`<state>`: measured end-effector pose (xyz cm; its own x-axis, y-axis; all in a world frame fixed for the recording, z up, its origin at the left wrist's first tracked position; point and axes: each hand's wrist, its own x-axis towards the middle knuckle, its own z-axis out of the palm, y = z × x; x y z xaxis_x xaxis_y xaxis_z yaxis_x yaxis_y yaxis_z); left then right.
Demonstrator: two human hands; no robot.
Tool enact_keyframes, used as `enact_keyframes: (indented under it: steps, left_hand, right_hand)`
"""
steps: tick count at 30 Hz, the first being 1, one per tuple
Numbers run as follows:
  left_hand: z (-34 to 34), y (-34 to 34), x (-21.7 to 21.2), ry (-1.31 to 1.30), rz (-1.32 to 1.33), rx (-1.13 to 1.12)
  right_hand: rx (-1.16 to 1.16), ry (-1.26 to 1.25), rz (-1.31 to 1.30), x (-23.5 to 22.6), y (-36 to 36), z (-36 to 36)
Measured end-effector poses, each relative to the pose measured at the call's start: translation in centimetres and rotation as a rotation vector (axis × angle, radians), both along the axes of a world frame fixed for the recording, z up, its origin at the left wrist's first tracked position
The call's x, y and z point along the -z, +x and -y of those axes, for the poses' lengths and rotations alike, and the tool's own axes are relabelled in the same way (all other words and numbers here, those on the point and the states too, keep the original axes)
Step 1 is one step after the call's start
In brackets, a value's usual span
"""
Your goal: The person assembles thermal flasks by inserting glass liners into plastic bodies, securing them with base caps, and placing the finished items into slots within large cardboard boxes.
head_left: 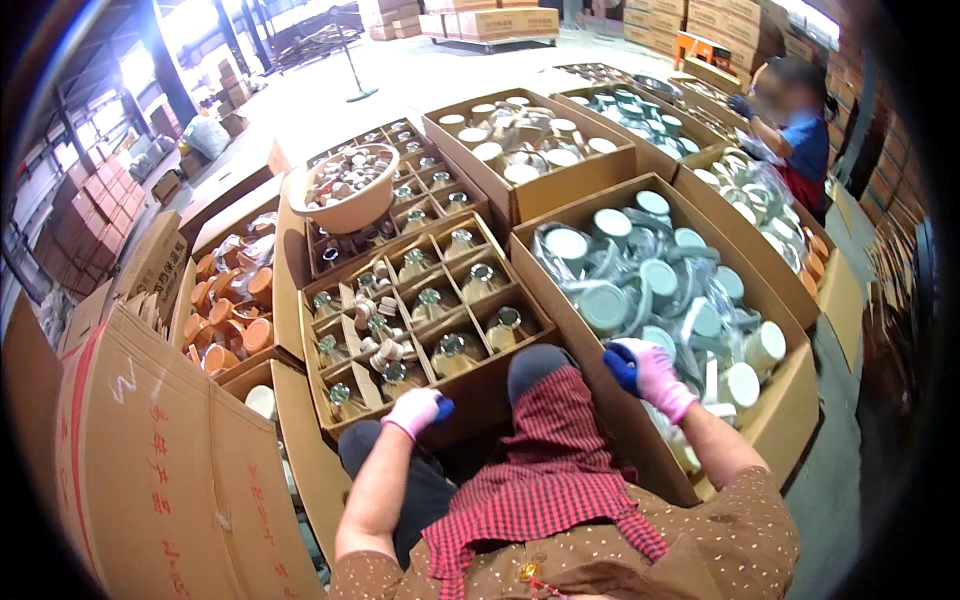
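My left hand [416, 411], in a pink glove with blue fingertips, is closed at the near edge of a divided carton [412, 240]. What its fingers hold, if anything, is hidden. Clear glass bottles [457, 352] stand in the carton's cells, and small pale caps [388, 350] lie heaped on some of them. To the right, my right hand [648, 373], gloved alike, is curled beside the left wall of a big carton [765, 450]; its grip is not visible either. Inside that carton lie teal-lidded pieces [604, 306] and clear plastic wrapping [570, 268].
A pink basin [350, 210] of small caps rests on the bottles at the back. Orange-lidded pieces [240, 310] fill a carton at left. White-lidded pieces [520, 172] are in another behind. At far right a person [800, 130] works over cartons. Tall cardboard [160, 470] stands at near left.
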<state>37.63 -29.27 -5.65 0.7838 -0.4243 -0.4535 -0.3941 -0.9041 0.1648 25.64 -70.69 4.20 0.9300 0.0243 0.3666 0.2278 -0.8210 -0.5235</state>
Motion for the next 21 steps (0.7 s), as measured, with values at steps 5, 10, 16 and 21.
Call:
enact_keyframes:
  steps: [5, 10, 16, 21]
  left_hand:
    - [1.3, 0.5, 3.4, -0.793, 0.000, 0.101]
    - [-2.8, -2.9, -1.1, -0.557, 0.340, -0.280]
    - [-9.3, -19.4, -20.3, -0.436, 0.589, -0.403]
    - [-7.2, -30.5, -39.3, 0.303, 1.018, -0.502]
  right_hand:
    - [-0.366, 0.661, -0.169, 0.5, 9.7, -13.8]
    - [-0.807, 0.940, -0.290, 3.3, 14.4, -28.1]
    - [-0.717, 0.745, -0.398, 7.9, 12.8, -29.6]
    - [-0.878, 0.723, -0.379, 9.2, 12.1, -27.6]
